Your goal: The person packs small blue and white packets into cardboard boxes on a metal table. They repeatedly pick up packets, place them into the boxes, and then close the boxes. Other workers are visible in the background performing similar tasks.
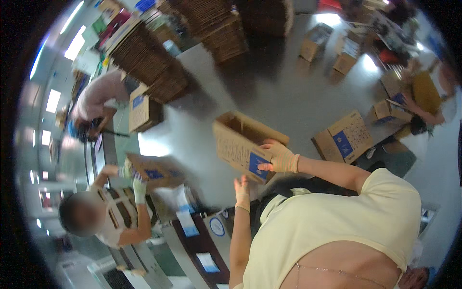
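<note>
Right hand (279, 156), in a light glove, is clamping the open cardboard box (245, 144). Fingers are curling over its lower corner, right on the blue label patch, so it's closed on the box. The box is sitting tilted in the air in front of me, with its flaps open at the top and the grey floor (288, 91) behind it.

Left hand (242, 190), also gloved, is hovering just under the box's lower edge with its fingers up and loosely spread, holding nothing. I can't tell if the fingertips are touching the cardboard. My pale yellow shirt (332, 226) is filling the lower right.

To my left, a co-worker (108, 216) in white gloves is gripping a second box (156, 171) with both hands. It is well apart from mine. Below us, a dark counter (195, 243) is carrying blue-and-white slips (208, 261).

Further left, a person in pink (98, 96) is bending beside another printed box (142, 111). Stacks of flat cardboard (154, 60) are standing along the top. A closed box with a blue panel (342, 137) is lying on the floor to the right of mine, and near it a person in a mustard top (426, 94) is handling a small box (389, 110). More boxes (315, 42) are standing at the far end.
</note>
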`<act>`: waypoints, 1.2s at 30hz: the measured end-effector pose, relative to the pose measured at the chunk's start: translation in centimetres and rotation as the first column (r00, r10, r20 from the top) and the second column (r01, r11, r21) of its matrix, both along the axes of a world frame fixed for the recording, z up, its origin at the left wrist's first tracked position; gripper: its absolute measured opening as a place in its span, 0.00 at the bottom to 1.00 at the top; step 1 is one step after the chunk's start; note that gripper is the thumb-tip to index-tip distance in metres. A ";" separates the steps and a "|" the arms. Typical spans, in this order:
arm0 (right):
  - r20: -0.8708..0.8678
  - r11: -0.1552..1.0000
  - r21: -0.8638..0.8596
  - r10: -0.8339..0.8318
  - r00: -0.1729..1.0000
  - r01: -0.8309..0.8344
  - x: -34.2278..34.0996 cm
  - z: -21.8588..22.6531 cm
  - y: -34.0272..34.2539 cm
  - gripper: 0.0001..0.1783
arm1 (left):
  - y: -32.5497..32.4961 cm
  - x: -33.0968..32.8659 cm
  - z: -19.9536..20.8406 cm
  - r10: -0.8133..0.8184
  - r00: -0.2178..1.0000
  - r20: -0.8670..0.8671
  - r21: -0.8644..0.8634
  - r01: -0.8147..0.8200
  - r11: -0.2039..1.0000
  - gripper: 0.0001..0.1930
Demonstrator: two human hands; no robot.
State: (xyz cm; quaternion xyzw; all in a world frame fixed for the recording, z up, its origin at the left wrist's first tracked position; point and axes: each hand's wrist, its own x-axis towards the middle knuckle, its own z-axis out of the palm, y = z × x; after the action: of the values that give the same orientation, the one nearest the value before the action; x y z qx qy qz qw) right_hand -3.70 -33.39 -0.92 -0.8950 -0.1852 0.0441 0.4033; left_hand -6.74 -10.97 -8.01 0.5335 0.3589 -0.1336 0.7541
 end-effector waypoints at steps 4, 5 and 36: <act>0.206 0.810 -0.448 0.506 0.838 -0.379 0.4 -2.0 0.1 0.21 | 3.8 -1.9 1.9 -0.012 0.920 0.391 0.671 -0.276 0.688 0.23; 0.176 0.771 -0.488 0.546 0.819 -0.410 0.0 -2.2 0.0 0.19 | 4.4 -1.8 2.8 -0.145 0.883 0.446 0.772 -0.298 0.561 0.22; -0.207 0.402 -0.556 0.781 0.590 -0.727 0.0 -2.8 1.7 0.12 | 3.1 -0.7 -14.3 -0.040 0.999 0.001 -0.246 0.039 0.968 0.20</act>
State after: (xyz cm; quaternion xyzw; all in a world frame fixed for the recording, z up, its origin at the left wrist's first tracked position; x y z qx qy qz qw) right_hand -3.75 -31.73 -3.72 -0.7916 -0.5621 0.2374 0.0325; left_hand -7.42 -7.91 -22.35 0.4426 0.3304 -0.1929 0.8110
